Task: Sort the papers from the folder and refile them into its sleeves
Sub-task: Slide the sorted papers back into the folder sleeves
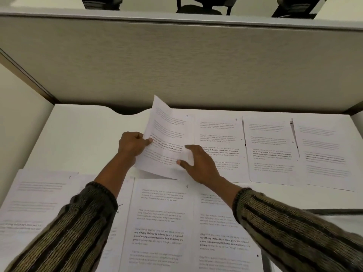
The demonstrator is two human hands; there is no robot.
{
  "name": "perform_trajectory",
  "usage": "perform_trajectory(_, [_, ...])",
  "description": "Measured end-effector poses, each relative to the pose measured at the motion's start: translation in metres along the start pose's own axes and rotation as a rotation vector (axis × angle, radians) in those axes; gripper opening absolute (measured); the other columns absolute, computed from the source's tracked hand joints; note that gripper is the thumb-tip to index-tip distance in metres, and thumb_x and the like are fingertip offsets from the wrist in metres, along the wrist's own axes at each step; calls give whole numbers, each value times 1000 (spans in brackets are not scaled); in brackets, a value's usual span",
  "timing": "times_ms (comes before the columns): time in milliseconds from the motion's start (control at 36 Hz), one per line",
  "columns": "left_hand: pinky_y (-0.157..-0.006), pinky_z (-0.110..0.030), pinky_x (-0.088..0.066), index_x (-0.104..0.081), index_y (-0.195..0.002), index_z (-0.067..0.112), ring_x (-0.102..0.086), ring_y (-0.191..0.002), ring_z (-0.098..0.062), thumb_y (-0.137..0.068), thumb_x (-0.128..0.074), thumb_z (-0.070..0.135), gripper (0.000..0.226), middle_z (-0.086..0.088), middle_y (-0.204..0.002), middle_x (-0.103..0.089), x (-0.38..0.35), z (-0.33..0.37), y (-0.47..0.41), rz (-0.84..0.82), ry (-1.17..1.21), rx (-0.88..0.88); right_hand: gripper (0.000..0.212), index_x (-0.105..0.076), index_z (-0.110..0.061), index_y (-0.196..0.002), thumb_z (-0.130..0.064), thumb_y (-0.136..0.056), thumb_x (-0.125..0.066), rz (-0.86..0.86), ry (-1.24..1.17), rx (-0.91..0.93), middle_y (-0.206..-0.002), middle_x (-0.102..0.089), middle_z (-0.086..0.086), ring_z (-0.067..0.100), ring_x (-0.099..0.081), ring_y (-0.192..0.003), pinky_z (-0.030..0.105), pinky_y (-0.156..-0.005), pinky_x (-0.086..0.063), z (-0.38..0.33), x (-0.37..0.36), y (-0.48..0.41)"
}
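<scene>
The sheet, lifted aslant above the counter's middle, is pinched at its 9 o'clock edge by the left hand. The right hand grips its 5 o'clock corner. Page 4 lies at 3 o'clock, page 9 at 6.

both arms stretch forward, left hand pinching a sheet, right hand gripping its other edge.

The white tabletop has a curved notch in its back edge. Printed sheets lie flat along its far side, among them the sheet marked 4. Nearer, the sheet marked 7 lies left and the sheet marked 9 in the middle.
</scene>
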State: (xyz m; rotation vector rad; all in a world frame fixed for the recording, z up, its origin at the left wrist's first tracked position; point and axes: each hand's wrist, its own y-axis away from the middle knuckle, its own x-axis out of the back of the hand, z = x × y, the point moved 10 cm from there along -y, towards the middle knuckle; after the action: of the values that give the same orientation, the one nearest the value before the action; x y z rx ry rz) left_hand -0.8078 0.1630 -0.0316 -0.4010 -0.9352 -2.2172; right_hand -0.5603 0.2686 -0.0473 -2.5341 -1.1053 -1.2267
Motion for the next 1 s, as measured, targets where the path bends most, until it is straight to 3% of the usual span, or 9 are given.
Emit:
perform_trajectory(83, [-91,-49,-62,-76,-97,11,-76,-91,-30,-90,-85,27,20,-7,-103,-78,13,14,22,-9,119,-40,66,-55,-24,-140,-61,-89,-73,130,-223,-111,-135,-63,-1,17,-62,-119,39,-100,-54,11,21,6])
perform_trajectory(194, [-88,-45,-64,-75,-101,10,-78,-95,-29,-91,-84,21,17,-7,-106,-80,25,33,63,-43,270,-107,65,-56,-26,-136,-61,-85,-78,178,-461,-280,-120,-67,-5,12,-68,-104,28,-87,-54,24,44,28])
perform_trajectory(306, [-89,-46,-64,-75,-111,11,-80,-95,-25,-92,-83,22,23,-4,-109,-81,21,42,109,-112,354,-154,87,-52,-29,-139,-80,-73,-76,85,-640,-394,-118,-72,-5,15,-75,-98,40,-94,-60,40,46,54])
perform_trajectory(417, [-91,-46,-63,-74,-117,7,-79,-99,-28,-93,-80,18,27,-5,-111,-81,-5,42,156,-218,440,-156,82,-64,-32,-132,-80,-68,-80,-5,-833,-435,-130,-70,-7,17,-70,-113,43,-95,-60,48,48,91])
perform_trajectory(500, [-94,-47,-62,-72,-121,4,-78,-104,-31,-94,-78,15,29,-8,-115,-80,-38,34,192,-316,484,-123,59,-72,-29,-130,-58,-80,-85,-31,-1041,-395,-133,-71,-11,16,-65,-125,44,-105,-51,51,57,121])
perform_trajectory(639, [-97,-48,-60,-72,-122,4,-77,-108,-31,-95,-77,10,28,-10,-117,-79,-97,16,245,-408,460,-95,44,-75,-8,-121,-7,-79,-87,60,-1131,-403,-120,-77,11,27,-75,-110,45,-100,-57,85,93,180])
perform_trajectory(750, [-90,-42,-62,-74,-117,6,-78,-104,-27,-93,-79,6,25,-10,-113,-80,-137,4,285,-410,392,-95,40,-77,-6,-114,-4,-76,-88,158,-1070,-423,-112,-79,9,28,-77,-104,45,-94,-60,125,127,229])
perform_trajectory(889, [-95,-55,-61,-73,-111,5,-80,-99,-26,-87,-84,1,27,-6,-105,-82,-193,-13,341,-448,226,-101,41,-75,-7,-117,-2,-78,-85,216,-1078,-396,-113,-79,7,28,-77,-105,36,-82,-64,173,164,292])
perform_trajectory(1000, [-95,-53,-62,-74,-109,7,-80,-95,-23,-87,-82,-2,25,-3,-101,-83,-235,-19,388,-426,184,-121,44,-73,-6,-122,1,-80,-84,207,-1108,-402,-115,-79,9,31,-77,-104,45,-88,-63,212,186,341])
